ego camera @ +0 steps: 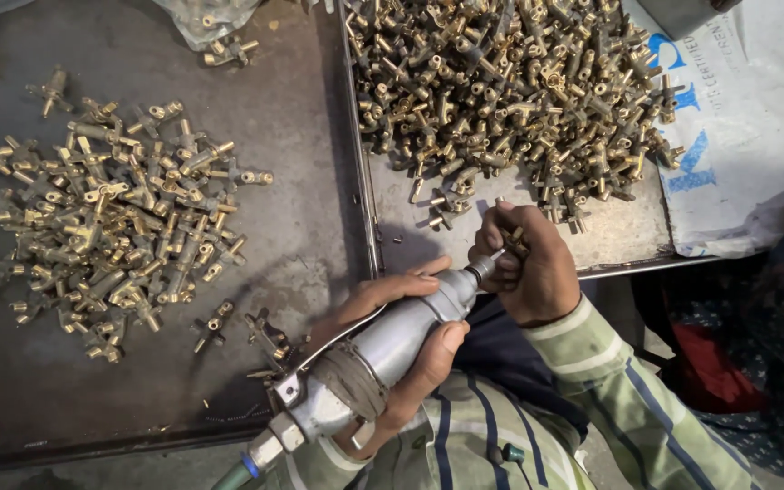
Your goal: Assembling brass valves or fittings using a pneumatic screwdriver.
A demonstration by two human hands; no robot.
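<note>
The brass fitting (513, 241) sits pinched in the right hand (530, 269), pressed against the tip of the grey air tool (392, 349), which the left hand (403, 349) grips around its barrel with the lever under the fingers. Just beyond the right hand a big heap of fittings (510, 91) covers a metal tray (628, 238); a looser pile (111, 222) lies well out past the left hand.

a white woven sack (755, 136) with blue print lies flat at upper right; a clear plastic bag (201, 18) sits at top centre-left.
</note>
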